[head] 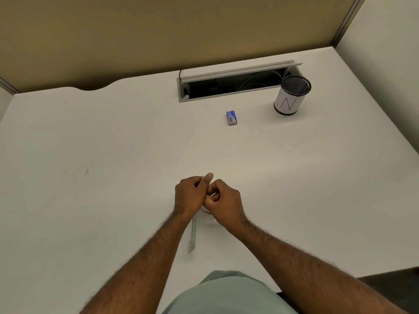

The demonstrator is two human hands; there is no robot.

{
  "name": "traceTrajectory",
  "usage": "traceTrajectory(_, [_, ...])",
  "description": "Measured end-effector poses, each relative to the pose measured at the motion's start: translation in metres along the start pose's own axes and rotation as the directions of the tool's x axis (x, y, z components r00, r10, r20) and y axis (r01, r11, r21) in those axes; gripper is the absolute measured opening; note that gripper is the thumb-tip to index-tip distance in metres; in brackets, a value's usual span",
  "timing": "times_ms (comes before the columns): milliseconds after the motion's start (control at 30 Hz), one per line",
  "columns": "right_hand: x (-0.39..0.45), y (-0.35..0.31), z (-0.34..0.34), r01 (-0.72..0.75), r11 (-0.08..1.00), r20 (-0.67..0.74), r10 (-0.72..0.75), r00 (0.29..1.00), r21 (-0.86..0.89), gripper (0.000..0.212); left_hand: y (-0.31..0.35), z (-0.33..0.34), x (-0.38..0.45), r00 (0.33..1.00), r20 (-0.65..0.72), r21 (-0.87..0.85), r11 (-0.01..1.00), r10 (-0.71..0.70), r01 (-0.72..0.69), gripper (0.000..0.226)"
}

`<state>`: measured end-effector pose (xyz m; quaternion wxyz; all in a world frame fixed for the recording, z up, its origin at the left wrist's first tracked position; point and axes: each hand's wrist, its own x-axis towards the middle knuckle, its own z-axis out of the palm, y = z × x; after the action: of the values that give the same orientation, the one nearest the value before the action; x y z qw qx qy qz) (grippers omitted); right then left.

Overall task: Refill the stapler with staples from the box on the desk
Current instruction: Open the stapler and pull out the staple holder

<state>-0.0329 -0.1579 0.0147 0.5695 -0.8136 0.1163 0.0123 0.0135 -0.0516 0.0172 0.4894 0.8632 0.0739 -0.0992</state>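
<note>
Apparently closed staple box (231,118), contents hidden.

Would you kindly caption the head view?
Both hands grip a slim grey stapler; small blue staple box lies beyond.

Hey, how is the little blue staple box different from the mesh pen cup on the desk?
The staple box is small, blue and rectangular, lying flat; the pen cup is larger, round, black mesh with a white band, standing upright. The staple box sits nearer the hands; the pen cup stands at the right end of the cable slot. Neither is being touched.
</note>
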Motion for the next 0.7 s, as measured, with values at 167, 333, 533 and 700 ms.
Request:
traceTrajectory(167, [-0.001, 0.004, 0.0, -0.238, 0.971, 0.048, 0.237, 0.97, 0.02, 0.022, 0.006, 0.0, -0.001, 0.985, -0.083, 0.33, 0.937, 0.148, -0.113, 0.052])
traceTrajectory(333, [0.0, 0.003, -0.006, -0.477, 0.875, 0.179, 0.457, 0.871, 0.084, 0.012, 0.003, 0.001, 0.003, 0.995, -0.083, 0.345, 0.936, -0.049, 0.075, 0.05])
traceTrajectory(533, [-0.004, -0.004, -0.005, -0.517, 0.851, 0.342, 0.462, 0.818, 0.089, 0.018, 0.001, -0.008, 0.008, 0.987, -0.138, 0.247, 0.962, -0.082, 0.115, 0.052])
traceTrajectory(700, [-0.008, 0.0, -0.005, -0.489, 0.868, 0.336, 0.438, 0.834, 0.082, 0.014, -0.013, -0.014, 0.011, 0.969, 0.001, -0.079, 0.966, -0.246, 0.246, 0.041])
